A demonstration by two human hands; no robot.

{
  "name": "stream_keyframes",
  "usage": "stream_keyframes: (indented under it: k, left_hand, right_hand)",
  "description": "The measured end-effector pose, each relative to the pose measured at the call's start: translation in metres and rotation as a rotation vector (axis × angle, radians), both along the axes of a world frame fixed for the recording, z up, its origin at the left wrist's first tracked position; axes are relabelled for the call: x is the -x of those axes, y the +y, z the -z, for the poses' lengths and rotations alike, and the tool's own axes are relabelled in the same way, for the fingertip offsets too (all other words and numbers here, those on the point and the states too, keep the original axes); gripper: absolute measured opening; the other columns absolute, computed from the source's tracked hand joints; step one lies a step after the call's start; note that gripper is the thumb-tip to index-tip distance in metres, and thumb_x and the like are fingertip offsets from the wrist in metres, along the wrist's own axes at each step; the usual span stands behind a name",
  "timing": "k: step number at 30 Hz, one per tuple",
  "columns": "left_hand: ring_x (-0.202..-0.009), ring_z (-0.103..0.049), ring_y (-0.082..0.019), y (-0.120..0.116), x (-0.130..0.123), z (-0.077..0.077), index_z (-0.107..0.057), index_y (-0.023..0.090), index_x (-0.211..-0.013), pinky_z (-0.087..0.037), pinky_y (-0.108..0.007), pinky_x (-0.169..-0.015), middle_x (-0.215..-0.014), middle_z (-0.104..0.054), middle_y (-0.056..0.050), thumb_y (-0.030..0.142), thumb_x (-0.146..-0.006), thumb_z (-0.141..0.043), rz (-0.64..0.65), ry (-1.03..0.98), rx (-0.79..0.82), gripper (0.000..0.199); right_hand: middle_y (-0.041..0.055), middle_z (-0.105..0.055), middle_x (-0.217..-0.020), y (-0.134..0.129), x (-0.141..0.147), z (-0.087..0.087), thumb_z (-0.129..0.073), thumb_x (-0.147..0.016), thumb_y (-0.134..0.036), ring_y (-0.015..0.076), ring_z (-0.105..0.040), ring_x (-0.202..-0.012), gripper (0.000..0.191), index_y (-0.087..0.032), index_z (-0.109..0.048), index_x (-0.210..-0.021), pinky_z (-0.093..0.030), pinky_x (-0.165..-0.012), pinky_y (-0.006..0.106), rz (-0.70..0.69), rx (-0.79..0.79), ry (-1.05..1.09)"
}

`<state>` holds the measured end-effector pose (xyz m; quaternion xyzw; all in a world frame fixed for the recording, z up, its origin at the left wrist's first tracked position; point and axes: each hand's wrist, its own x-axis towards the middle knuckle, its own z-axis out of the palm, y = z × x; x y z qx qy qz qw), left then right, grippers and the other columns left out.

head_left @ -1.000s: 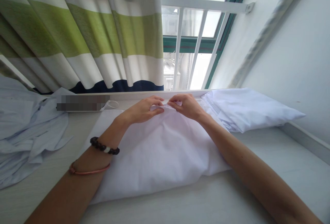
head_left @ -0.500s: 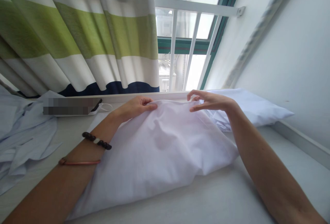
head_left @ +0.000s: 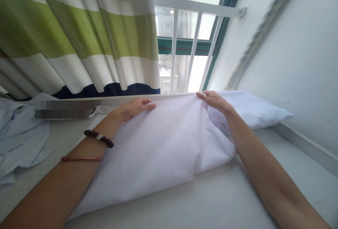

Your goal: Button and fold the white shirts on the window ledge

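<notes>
A broad piece of white cloth (head_left: 163, 144) lies before me, its far edge pulled taut between my two hands. What kind of item it is, I cannot make out. My left hand (head_left: 137, 109) pinches this edge between thumb and fingers. Farther right, my right hand (head_left: 212, 99) grips the same edge with the fingertips, drawing it up slightly. Folds run down from the right hand, and the cloth's right side is bunched near my forearm. A dark beaded bracelet (head_left: 99, 137) and a thin reddish band (head_left: 81, 159) circle my left wrist and forearm.
Another white, pillow-like cloth (head_left: 253, 111) rests behind my right hand. Crumpled pale cloth (head_left: 21, 141) lies at left, beside a blurred-out flat item (head_left: 66, 110). The pale surface (head_left: 169, 208) ends at a low back rim, with a striped curtain (head_left: 126, 32) and white railing (head_left: 195, 5) behind.
My right hand has closed from a spread grasp onto the cloth's edge and lifted it slightly. The edge is tauter and the middle wrinkles smoother. My left hand keeps its pinch.
</notes>
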<state>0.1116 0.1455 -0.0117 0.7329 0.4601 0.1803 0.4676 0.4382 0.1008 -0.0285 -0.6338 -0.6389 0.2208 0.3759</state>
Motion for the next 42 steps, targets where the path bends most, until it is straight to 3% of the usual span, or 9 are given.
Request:
stream_keyframes:
  k: [4,11,16,20,25,32,35,38,42]
  left_hand:
    - [-0.082,-0.061,-0.019,0.005,-0.007,0.008,-0.059,0.015,-0.099,-0.048,-0.024,-0.066,-0.092,-0.070,-0.003,0.052,-0.082,-0.057,0.024,0.159,-0.163,0.042]
    - [-0.077,-0.062,-0.020,0.010,0.000,0.023,-0.061,0.016,-0.097,-0.046,-0.025,-0.062,-0.087,-0.070,-0.004,0.056,-0.080,-0.055,0.039,0.202,-0.190,0.043]
    - [-0.077,-0.062,-0.022,0.018,-0.001,0.043,-0.064,0.017,-0.089,-0.045,-0.029,-0.067,-0.080,-0.068,-0.004,0.057,-0.077,-0.051,0.014,0.308,-0.386,0.043]
    - [-0.086,-0.062,-0.024,0.019,-0.006,0.057,-0.063,0.019,-0.088,-0.045,-0.031,-0.078,-0.087,-0.069,-0.004,0.052,-0.079,-0.047,-0.040,0.352,-0.533,0.038]
    - [-0.094,-0.062,-0.025,0.023,-0.001,0.065,-0.062,0.020,-0.096,-0.043,-0.032,-0.085,-0.099,-0.070,-0.007,0.047,-0.085,-0.042,-0.052,0.414,-0.636,0.036]
    - [-0.099,-0.061,-0.024,0.028,0.013,0.054,-0.060,0.016,-0.098,-0.043,-0.032,-0.089,-0.104,-0.069,-0.010,0.041,-0.090,-0.042,-0.063,0.537,-0.588,0.032]
    - [-0.100,-0.061,-0.028,0.023,0.013,0.053,-0.057,0.015,-0.108,-0.043,-0.039,-0.089,-0.109,-0.067,-0.014,0.042,-0.092,-0.038,-0.102,0.588,-0.593,0.036]
    - [-0.102,-0.060,-0.032,0.019,0.009,0.053,-0.052,0.017,-0.117,-0.044,-0.045,-0.088,-0.116,-0.064,-0.016,0.042,-0.094,-0.035,-0.127,0.637,-0.598,0.039]
    - [-0.105,-0.060,-0.031,0.019,0.007,0.051,-0.054,0.019,-0.115,-0.045,-0.044,-0.087,-0.117,-0.064,-0.013,0.039,-0.095,-0.033,-0.107,0.671,-0.601,0.035]
  right_hand:
    - [0.0005,-0.058,-0.073,0.008,0.001,0.005,-0.059,-0.075,-0.063,0.0145,-0.051,-0.067,0.046,-0.018,-0.062,-0.083,-0.042,-0.064,0.027,0.135,-0.114,-0.093]
    - [0.0094,-0.062,-0.116,-0.004,-0.011,-0.011,-0.064,-0.077,-0.056,0.0207,-0.060,-0.096,0.060,-0.020,-0.056,-0.125,-0.050,-0.080,0.031,-0.228,0.157,0.016]
    - [0.0162,-0.054,-0.126,-0.026,0.005,0.001,-0.070,-0.072,-0.049,0.0236,-0.061,-0.096,0.084,-0.014,-0.033,-0.138,-0.050,-0.076,0.032,0.034,0.200,-0.259]
    - [0.0131,-0.063,-0.106,-0.056,0.017,0.007,-0.063,-0.073,-0.061,0.0270,-0.061,-0.093,0.066,-0.014,-0.052,-0.117,-0.047,-0.077,0.034,0.086,0.247,-0.557]
    - [0.0068,-0.068,-0.087,-0.081,0.021,0.007,-0.054,-0.085,-0.037,0.0220,-0.062,-0.083,0.022,-0.019,-0.062,-0.079,-0.041,-0.069,0.028,0.013,0.285,-0.717]
    - [0.0079,-0.070,-0.090,-0.067,0.020,0.012,-0.045,-0.093,-0.031,0.0219,-0.061,-0.088,0.024,-0.018,-0.062,-0.082,-0.039,-0.071,0.028,0.174,0.155,-0.618]
    - [0.0084,-0.068,-0.091,-0.078,0.021,0.016,-0.043,-0.093,-0.046,0.0218,-0.061,-0.083,0.031,-0.018,-0.057,-0.089,-0.040,-0.067,0.029,0.209,0.121,-0.579]
    - [0.0074,-0.064,-0.088,-0.101,0.023,0.022,-0.046,-0.085,-0.064,0.0207,-0.058,-0.074,0.045,-0.019,-0.052,-0.086,-0.039,-0.061,0.029,0.155,0.083,-0.612]
    - [0.0037,-0.061,-0.079,-0.121,0.021,0.027,-0.045,-0.089,-0.052,0.0174,-0.054,-0.068,0.035,-0.021,-0.047,-0.074,-0.036,-0.059,0.028,0.030,0.087,-0.641]
